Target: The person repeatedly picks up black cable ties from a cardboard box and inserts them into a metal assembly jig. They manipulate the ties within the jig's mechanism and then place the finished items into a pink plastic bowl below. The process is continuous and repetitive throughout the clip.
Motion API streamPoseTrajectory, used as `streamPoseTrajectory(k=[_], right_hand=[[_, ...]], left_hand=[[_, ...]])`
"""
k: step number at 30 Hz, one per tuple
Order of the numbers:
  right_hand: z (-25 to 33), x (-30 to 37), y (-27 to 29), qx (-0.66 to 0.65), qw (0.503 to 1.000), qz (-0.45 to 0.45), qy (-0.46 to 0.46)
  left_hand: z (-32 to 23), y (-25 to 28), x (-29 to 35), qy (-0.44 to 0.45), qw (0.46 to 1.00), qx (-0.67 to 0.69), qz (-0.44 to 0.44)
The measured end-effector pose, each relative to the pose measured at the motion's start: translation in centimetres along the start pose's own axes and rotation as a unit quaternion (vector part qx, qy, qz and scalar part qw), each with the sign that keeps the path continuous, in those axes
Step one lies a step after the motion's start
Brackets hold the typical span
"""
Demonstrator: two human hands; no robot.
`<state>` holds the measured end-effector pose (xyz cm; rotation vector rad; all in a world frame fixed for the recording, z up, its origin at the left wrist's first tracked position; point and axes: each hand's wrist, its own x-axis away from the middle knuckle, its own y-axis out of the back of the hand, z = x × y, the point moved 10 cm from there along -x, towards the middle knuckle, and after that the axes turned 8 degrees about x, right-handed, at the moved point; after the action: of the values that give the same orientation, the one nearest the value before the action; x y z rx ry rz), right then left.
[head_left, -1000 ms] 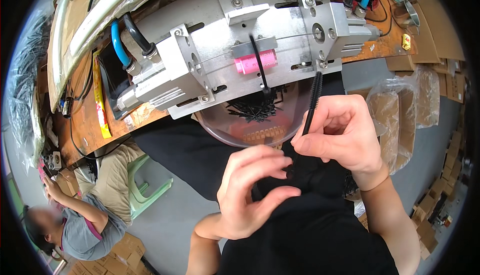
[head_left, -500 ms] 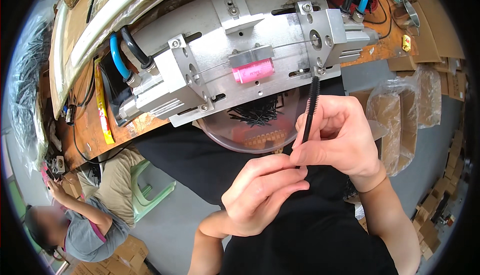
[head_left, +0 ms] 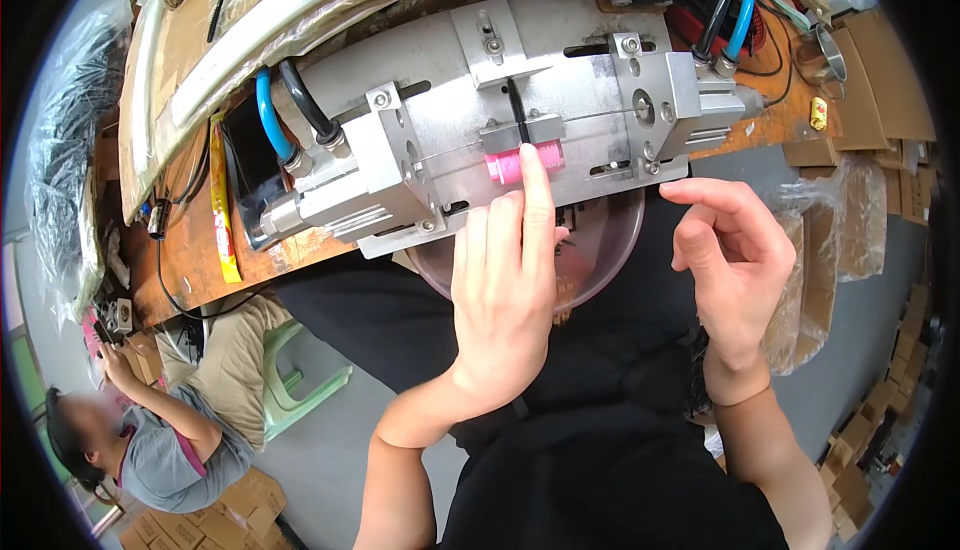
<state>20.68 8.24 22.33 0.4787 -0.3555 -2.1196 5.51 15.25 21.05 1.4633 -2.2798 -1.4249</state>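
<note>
A black mascara brush wand (head_left: pixel 516 108) lies across the small metal block (head_left: pixel 546 129) in the middle of a silver metal fixture (head_left: pixel 450 120). My left hand (head_left: pixel 505 295) reaches up from below, its index finger stretched out onto the wand's near end, the other fingers extended alongside. Below that fingertip is a pink block (head_left: pixel 550 157), fixed on the front of the metal block and partly covered by the finger. To the right, my right hand (head_left: pixel 735 260) hovers off the fixture's front edge, fingers loosely bent and apart, holding nothing.
A transparent bowl (head_left: pixel 625 245) with black sticks sits under the fixture's front edge, partly behind my left hand. Metal cylinders with blue and black hoses (head_left: pixel 270 115) flank the plate on the wooden table (head_left: pixel 175 275). Another person (head_left: pixel 180 440) sits at lower left, near a green stool (head_left: pixel 285 390).
The wand, earlier upright between both hands, now lies on the fixture. My left hand has moved up to it with the index finger extended; my right hand has let go and shifted right.
</note>
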Motion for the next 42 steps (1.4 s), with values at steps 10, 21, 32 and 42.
streamPoseTrajectory(k=[10,21,32,42], right_hand=[[1.3,-1.0,-0.1,0.003,1.000,0.018,-0.006],[13.6,-10.2,-1.1,0.198,0.927,-0.036,0.317],[15.4,-20.0,-11.1,0.484,0.805,0.091,0.330],[17.2,-20.8,-5.4,0.223,0.897,0.060,0.376]], left_hand=[[-0.3,-0.2,-0.3,0.003,0.998,-0.058,0.037],[2.6,13.1,-12.0,-0.024,0.993,0.012,-0.111],[12.9,16.2,-19.0,0.061,0.997,-0.051,-0.026],[9.2,14.7,-16.8,-0.042,0.994,-0.010,0.105]])
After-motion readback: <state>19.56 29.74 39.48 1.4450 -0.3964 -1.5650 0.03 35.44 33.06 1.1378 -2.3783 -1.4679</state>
